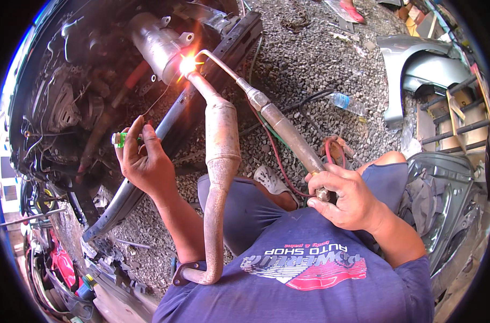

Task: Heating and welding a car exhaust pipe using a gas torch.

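Note:
My right hand (pixel 344 196) is wrapped round the handle end of a gas welding torch (pixel 290 134). Its bent tip points at a bright flame (pixel 187 65), where a rusty exhaust pipe (pixel 222 134) meets a grey muffler (pixel 153 46). My left hand (pixel 147 161) pinches a thin filler rod (pixel 161 99), whose far end reaches toward the glow. A small green object, seemingly a lighter (pixel 119 140), is also tucked in those fingers. The pipe's flanged lower end (pixel 186 272) lies against my left arm. Glare hides the joint itself.
A blue-grey metal beam (pixel 169 116) slants behind the pipe, beside dark vehicle parts at left. Red and green hoses (pixel 280 161) trail over gravel. A plastic bottle (pixel 347 103), a silver fender (pixel 393 70) and a car door panel (pixel 449 188) lie to the right.

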Demonstrator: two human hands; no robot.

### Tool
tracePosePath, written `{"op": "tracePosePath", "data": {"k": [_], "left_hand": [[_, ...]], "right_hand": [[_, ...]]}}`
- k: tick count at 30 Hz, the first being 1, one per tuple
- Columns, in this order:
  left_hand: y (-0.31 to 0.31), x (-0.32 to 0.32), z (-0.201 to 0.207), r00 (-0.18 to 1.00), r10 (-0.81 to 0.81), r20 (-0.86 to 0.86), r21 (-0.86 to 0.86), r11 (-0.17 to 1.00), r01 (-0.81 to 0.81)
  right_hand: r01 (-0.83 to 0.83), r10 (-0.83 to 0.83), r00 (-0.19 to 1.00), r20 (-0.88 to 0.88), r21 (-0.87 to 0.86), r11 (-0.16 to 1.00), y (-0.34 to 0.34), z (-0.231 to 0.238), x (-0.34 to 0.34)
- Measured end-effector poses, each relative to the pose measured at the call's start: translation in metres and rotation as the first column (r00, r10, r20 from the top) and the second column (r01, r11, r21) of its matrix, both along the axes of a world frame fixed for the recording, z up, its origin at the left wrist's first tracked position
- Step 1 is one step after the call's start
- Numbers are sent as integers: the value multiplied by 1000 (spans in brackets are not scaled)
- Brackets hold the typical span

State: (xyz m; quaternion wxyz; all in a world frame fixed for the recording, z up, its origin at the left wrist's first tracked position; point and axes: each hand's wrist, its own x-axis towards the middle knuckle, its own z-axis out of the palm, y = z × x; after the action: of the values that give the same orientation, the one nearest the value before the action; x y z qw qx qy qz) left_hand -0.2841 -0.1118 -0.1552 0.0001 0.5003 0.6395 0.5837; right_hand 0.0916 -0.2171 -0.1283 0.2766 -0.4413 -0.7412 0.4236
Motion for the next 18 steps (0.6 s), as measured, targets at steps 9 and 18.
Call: {"op": "tracePosePath", "data": {"k": [9,18], "left_hand": [[0,-3,0,1000,2,-6,0,1000,-2],[1,-3,-1,1000,13,-7,5,1000,-13]], "right_hand": [[1,-1,1000,-7,1,1000,0,3,-3],[4,-4,1000,11,-17,1000,-2,4,-4]]}}
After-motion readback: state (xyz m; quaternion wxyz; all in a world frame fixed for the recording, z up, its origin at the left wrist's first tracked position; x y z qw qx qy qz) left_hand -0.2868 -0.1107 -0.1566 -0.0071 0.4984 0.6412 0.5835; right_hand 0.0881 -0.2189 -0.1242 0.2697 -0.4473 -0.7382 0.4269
